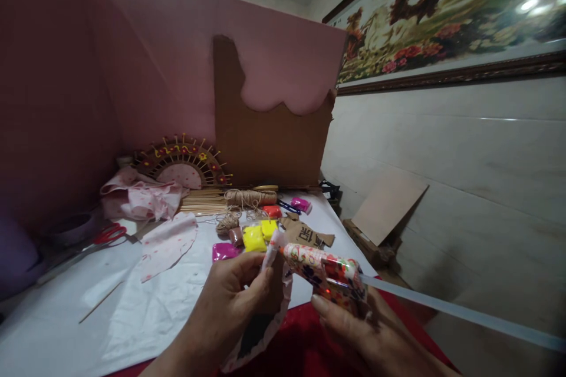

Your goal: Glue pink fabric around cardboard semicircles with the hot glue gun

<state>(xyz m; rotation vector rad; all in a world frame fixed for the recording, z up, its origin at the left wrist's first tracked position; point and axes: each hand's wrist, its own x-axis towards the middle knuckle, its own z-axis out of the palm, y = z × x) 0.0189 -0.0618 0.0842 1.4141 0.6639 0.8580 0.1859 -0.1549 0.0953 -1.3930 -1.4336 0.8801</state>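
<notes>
My right hand (354, 324) grips a patterned red and white glue gun (325, 274) with a long clear glue stick (464, 312) trailing out to the right. Its nozzle points left at a piece of pink-spotted white fabric over dark card (265, 312). My left hand (234, 294) pinches the top of that fabric piece right at the nozzle tip. Both hands hover above the near edge of the white-covered table (66, 324).
On the table lie yellow (259, 235), pink (223, 251) and orange clay blocks, a twine spool (250, 197), red-handled scissors (108, 234), fabric scraps (165, 241), a thin stick (99, 303) and a stick fan (183, 165). Pink and brown cardboard (265, 141) stands behind. A wall is on the right.
</notes>
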